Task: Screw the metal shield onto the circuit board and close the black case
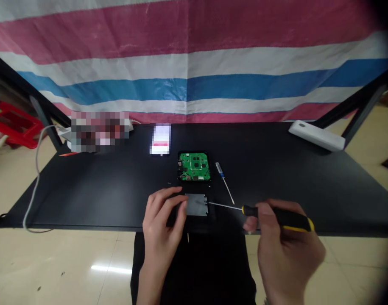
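Observation:
My left hand (163, 220) grips the left edge of a small black case with a grey metal plate (196, 204) near the table's front edge. My right hand (283, 241) holds a yellow-and-black screwdriver (276, 216), its thin shaft pointing left with the tip on the plate's right side. Behind the plate lies a green circuit board (194, 166) in a black housing. A second, small screwdriver (224, 181) with a blue handle lies to the board's right.
A black table (85, 186) carries a lit phone (160, 140), a white power strip (316, 135) at the back right and a white cable (37, 169) over the left edge. A striped tarp (194, 59) hangs behind. A red stool (12, 125) stands at the left.

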`<state>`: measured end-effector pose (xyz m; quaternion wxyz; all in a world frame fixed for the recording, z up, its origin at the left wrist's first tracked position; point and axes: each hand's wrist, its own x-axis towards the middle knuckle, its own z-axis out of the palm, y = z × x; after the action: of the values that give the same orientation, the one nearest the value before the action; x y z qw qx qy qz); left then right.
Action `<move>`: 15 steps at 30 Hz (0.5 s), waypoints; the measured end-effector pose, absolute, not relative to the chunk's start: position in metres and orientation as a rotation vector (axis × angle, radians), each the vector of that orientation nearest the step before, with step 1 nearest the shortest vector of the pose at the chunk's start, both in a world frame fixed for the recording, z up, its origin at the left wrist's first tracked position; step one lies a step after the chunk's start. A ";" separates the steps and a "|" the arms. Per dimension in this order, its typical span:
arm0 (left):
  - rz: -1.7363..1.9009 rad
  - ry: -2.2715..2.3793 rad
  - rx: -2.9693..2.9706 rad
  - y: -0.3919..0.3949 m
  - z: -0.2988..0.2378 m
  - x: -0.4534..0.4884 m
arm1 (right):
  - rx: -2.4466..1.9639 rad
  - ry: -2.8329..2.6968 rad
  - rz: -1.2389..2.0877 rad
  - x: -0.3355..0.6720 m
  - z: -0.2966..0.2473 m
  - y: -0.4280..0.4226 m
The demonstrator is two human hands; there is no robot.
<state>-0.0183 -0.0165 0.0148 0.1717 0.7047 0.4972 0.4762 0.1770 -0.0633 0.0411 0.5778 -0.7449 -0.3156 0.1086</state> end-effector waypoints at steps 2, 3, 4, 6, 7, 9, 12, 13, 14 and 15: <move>1.244 1.342 2.181 -0.014 0.010 -0.018 | -1.853 -0.876 0.178 0.184 0.044 -0.064; 1.179 1.302 2.239 -0.014 0.007 -0.017 | -1.890 -0.946 0.135 0.186 0.046 -0.064; 1.114 1.265 2.283 -0.013 0.005 -0.016 | -1.915 -1.017 0.098 0.187 0.048 -0.063; 0.997 1.215 2.343 -0.012 0.000 -0.015 | -1.926 -1.155 0.044 0.187 0.053 -0.061; 0.956 1.199 2.360 -0.012 -0.002 -0.014 | -1.912 -1.214 0.024 0.187 0.055 -0.060; 0.917 1.178 2.372 -0.011 -0.005 -0.014 | -1.883 -1.304 -0.006 0.185 0.057 -0.058; 0.913 1.164 2.361 -0.011 -0.005 -0.015 | -1.864 -1.353 -0.049 0.185 0.058 -0.057; 0.911 1.161 2.359 -0.010 -0.004 -0.015 | -1.869 -1.353 -0.056 0.185 0.057 -0.057; 0.907 1.158 2.358 -0.010 -0.004 -0.015 | -1.876 -1.347 -0.058 0.185 0.057 -0.058; 0.903 1.154 2.359 -0.011 -0.003 -0.015 | -1.885 -1.338 -0.055 0.185 0.056 -0.058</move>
<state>-0.0147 -0.0105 -0.0029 0.1811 0.8355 0.4087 0.3196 0.1848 -0.0584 0.0559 0.4030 -0.7460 -0.5298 -0.0217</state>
